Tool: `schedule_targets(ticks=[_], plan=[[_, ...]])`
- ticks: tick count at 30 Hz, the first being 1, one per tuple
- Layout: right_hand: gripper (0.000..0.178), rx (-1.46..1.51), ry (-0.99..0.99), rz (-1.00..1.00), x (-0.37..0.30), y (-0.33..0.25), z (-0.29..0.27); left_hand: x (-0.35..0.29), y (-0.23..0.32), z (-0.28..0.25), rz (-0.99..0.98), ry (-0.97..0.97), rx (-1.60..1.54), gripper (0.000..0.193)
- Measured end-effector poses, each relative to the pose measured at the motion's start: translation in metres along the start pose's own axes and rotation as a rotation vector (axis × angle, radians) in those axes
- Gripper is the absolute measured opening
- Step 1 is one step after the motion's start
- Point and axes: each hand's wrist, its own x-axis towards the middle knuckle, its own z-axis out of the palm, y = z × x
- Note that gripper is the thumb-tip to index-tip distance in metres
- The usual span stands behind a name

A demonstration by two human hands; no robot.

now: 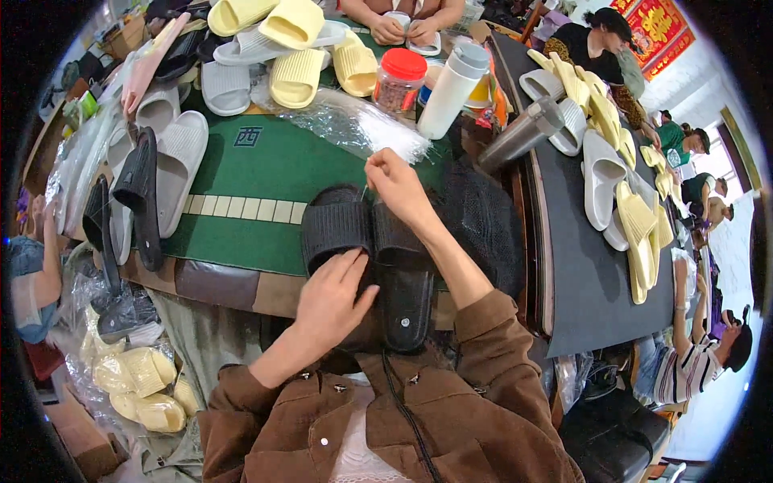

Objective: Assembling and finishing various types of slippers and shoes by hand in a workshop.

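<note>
A pair of black ribbed slippers lies side by side before me, toes pointing away. My left hand [332,298] rests at the rear edge of the strap of the left slipper [338,229], its fingers stretched out and thumb apart. Above the toe of the right slipper [405,294] is my right hand [396,187], thumb and fingertips pinched together. A faint thin line seems to hang from the pinch; what it is I cannot make out.
The green mat [266,169] carries yellow slippers [294,78], grey slippers [182,157], a clear plastic bag [346,121], a red-lidded jar [399,79] and a white bottle [452,92]. A steel tumbler [522,133] leans by the right-hand table [576,266], where more slippers lie. Other people sit around.
</note>
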Motion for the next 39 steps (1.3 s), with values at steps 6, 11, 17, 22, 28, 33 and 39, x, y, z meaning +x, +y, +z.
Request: schedule_targets(ticks=[6,11,17,22,28,33,39], plan=[[0.012,0.227,0.122,-0.174,-0.006,0.023,0.007,0.052,-0.013,-0.025,-0.217,0.137,-0.33,0.019],[0.01,0.156,0.18,-0.185,-0.013,0.013,0.012,0.094,-0.059,0.013,-0.237,0.078,-0.432,0.028],[0.01,0.265,0.3,-0.131,-0.014,0.022,0.008,0.114,-0.061,0.036,-0.375,-0.017,-0.722,0.014],[0.009,0.22,0.303,-0.144,-0.014,0.028,0.007,0.111,-0.063,0.038,-0.431,0.082,-0.676,0.012],[0.008,0.217,0.326,-0.127,-0.015,0.027,0.01,0.105,-0.065,0.045,-0.373,0.142,-0.63,0.012],[0.011,0.262,0.349,-0.203,-0.012,0.03,0.011,0.105,-0.065,0.047,-0.386,0.168,-0.612,0.013],[0.012,0.333,0.299,-0.108,-0.013,0.037,0.012,0.102,-0.072,0.054,-0.407,0.286,-0.713,0.012]])
